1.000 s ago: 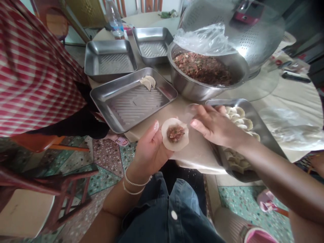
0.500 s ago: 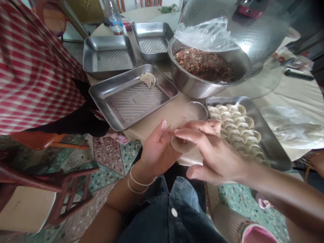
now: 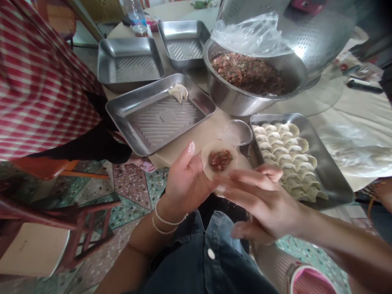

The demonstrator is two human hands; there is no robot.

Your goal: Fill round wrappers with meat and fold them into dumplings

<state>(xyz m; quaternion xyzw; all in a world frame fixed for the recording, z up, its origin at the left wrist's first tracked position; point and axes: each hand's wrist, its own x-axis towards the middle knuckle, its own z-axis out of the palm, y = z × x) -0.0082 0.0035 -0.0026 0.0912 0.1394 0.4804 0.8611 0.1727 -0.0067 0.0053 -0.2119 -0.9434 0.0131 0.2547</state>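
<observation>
A round dumpling wrapper [image 3: 206,160] lies on the fingers of my left hand [image 3: 188,181], with a mound of minced meat filling [image 3: 220,159] at its middle. The left thumb stands up beside the wrapper. My right hand [image 3: 260,200] comes in from the right with its fingers stretched out, fingertips at the wrapper's near edge. Just beyond the wrapper is a small clear bowl [image 3: 241,134]. To the right, a metal tray [image 3: 332,171] holds rows of folded dumplings [image 3: 289,153]. Ahead, a large metal bowl [image 3: 235,102] contains more meat filling [image 3: 245,71].
Left of the bowl, a metal tray [image 3: 147,126] has a few dumplings [image 3: 179,93] at its far end. Two deeper trays, one left [image 3: 131,75] and one right [image 3: 185,61], stand behind. A person in a checked shirt [image 3: 39,90] is at the left. A plastic bag [image 3: 358,151] lies right.
My right hand has drawn back toward me and right, uncovering the wrapper and its filling. The left hand still supports the wrapper, which now faces up more.
</observation>
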